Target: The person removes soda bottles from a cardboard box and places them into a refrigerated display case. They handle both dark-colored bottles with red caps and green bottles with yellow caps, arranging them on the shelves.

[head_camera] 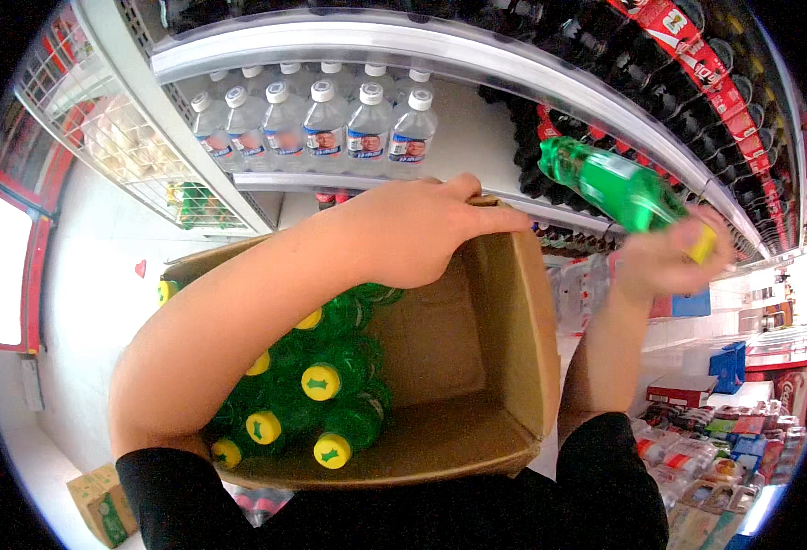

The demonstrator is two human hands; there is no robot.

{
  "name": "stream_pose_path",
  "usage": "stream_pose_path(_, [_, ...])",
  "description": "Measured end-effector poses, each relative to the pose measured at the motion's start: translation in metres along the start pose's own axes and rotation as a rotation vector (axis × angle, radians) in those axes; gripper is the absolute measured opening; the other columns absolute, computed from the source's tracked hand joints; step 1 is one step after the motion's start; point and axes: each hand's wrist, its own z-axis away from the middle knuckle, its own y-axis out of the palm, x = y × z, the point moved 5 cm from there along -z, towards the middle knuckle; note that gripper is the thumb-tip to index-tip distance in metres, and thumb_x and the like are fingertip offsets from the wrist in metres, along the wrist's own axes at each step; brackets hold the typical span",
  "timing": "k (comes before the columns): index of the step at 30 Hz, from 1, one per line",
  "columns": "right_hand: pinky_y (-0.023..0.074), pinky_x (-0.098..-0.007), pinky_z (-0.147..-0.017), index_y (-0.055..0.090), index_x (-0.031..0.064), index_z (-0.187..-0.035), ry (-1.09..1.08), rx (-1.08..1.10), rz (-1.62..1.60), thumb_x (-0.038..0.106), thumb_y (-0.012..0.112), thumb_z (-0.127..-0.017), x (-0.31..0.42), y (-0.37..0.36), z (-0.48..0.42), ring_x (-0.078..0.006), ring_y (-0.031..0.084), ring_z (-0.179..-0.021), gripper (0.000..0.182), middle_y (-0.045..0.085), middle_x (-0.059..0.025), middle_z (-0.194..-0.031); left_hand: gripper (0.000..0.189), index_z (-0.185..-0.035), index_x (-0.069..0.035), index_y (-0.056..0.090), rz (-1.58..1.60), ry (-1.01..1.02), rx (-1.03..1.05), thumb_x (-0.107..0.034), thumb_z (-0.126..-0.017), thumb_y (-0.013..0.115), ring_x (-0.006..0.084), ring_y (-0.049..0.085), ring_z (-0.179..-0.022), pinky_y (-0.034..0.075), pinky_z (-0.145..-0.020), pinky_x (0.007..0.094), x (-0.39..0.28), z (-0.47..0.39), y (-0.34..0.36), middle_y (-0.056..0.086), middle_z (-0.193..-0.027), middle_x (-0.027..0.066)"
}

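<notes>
An open cardboard box (438,474) lies before me, its left part holding several green plastic bottles with yellow caps (320,381). My left arm reaches across the box, and my left hand (438,230) grips its far rim near the right corner. Out to the right, my right hand (682,254) is closed round the yellow-capped neck of a green plastic bottle (613,182). That bottle is tilted, its base pointing up and left beside the shelf; hand and bottle are slightly blurred.
Beyond the box is a shelf (472,137) with rows of clear, white-capped bottles (324,127). Dark bottles with red labels (733,103) fill racks at the right. A wire rack (135,144) stands left. Packaged drinks (706,447) are stacked at lower right; a small carton (104,505) sits lower left.
</notes>
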Motion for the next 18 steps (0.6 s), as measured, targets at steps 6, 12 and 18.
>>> stream_pose_path(6, [0.0529, -0.0434, -0.086, 0.060, -0.0007, -0.106, 0.001, 0.297, -0.084, 0.029, 0.075, -0.099, -0.032, 0.070, 0.085, -0.0346, 0.064, -0.093, 0.034, 0.065, -0.0185, -0.102, 0.068, -0.151, -0.028, 0.051, 0.038, -0.002, -0.014, 0.002, -0.090, 0.057, 0.0483, 0.066, -0.115, 0.056, -0.095, 0.0553, 0.000, -0.001, -0.002, 0.058, -0.137, 0.0209])
stream_pose_path(12, [0.0545, -0.0481, -0.083, 0.063, 0.0027, -0.105, 0.203, 0.504, -0.027, 0.037, 0.079, -0.094, -0.050, 0.143, 0.138, -0.0414, 0.066, -0.093, 0.039, 0.067, -0.0192, -0.102, 0.063, -0.149, -0.027, 0.053, 0.066, -0.023, -0.021, 0.003, -0.093, 0.055, 0.0474, 0.064, -0.118, 0.055, -0.098, 0.0536, 0.005, -0.003, -0.001, 0.059, -0.136, 0.0187])
stream_pose_path(18, [0.0568, -0.0538, -0.087, 0.062, -0.0044, -0.124, 0.410, 0.736, -0.002, 0.038, 0.073, -0.097, -0.066, 0.213, 0.139, -0.0504, 0.070, -0.102, 0.051, 0.071, -0.0321, -0.111, 0.061, -0.147, -0.026, 0.056, 0.066, -0.053, -0.065, 0.004, -0.094, 0.052, 0.0472, 0.063, -0.121, 0.055, -0.099, 0.0521, 0.005, -0.002, 0.000, 0.059, -0.138, 0.0193])
